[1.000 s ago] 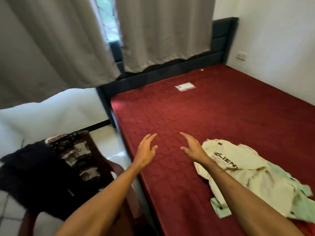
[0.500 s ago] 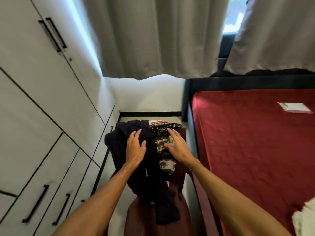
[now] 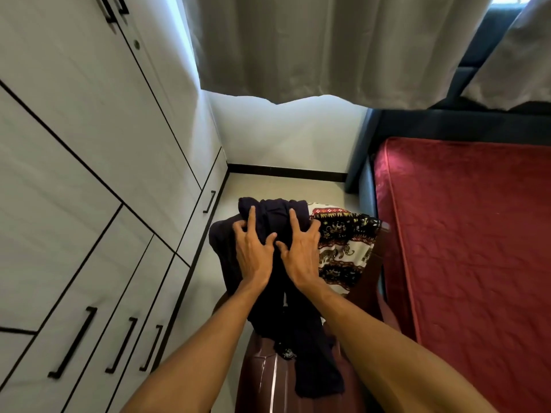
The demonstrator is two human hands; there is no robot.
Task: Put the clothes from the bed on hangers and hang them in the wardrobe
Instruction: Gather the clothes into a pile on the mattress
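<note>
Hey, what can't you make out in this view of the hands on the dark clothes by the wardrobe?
Head view:
- garment: type unclear; bunched, gripped under left hand and right hand.
- chair: mostly covered by clothes and arms, cut by bottom edge.
- wardrobe: doors shut, inside hidden.
- bed: cut off by right edge.
- patterned cloth: partly under the garment.

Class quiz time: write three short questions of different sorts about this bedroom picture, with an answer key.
1. Fill in: the patterned cloth lies to the ___ of the dark garment on the chair.
2. Which do the left hand and right hand grip? A patterned cloth; B dark garment; C neither.
3. True or false: the wardrobe doors in view are shut.
Key: 1 right; 2 B; 3 true.
</note>
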